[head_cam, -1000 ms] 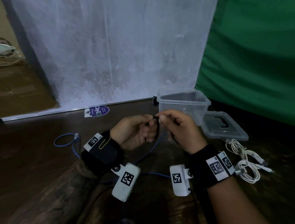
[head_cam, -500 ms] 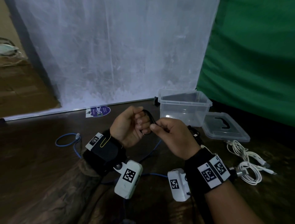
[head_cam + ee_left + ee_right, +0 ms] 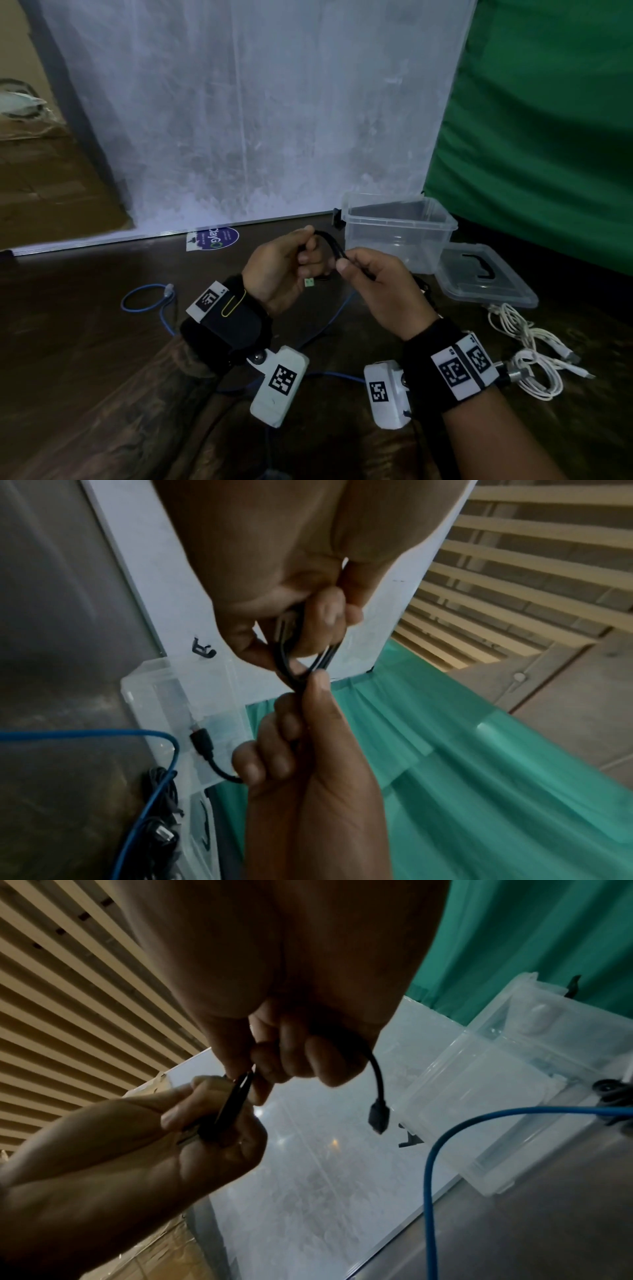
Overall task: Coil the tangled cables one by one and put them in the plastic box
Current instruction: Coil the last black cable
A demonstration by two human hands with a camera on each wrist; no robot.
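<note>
Both hands hold a short black cable [image 3: 331, 242] above the dark wooden table. My left hand [image 3: 288, 266] grips several small loops of it [image 3: 297, 653] between thumb and fingers. My right hand [image 3: 373, 284] pinches the same cable [image 3: 228, 1110] just beside the left fingers, and the cable's free end with a black plug [image 3: 377, 1117] hangs from my right fist. The clear plastic box [image 3: 397, 230] stands open just behind my right hand, with nothing visible inside it. A blue cable [image 3: 150, 301] trails across the table under my wrists. A white cable bundle [image 3: 527, 349] lies at right.
The box's clear lid [image 3: 486, 277] lies flat to the right of the box. A white panel [image 3: 239, 113] and a green cloth [image 3: 548, 130] stand behind the table. A round sticker [image 3: 214, 238] lies at the panel's foot. More black cable [image 3: 164, 829] lies by the blue one.
Both hands have risen slightly, and the right hand has pulled a little right and down along the black cable, so a short arc of cable now shows between the hands.
</note>
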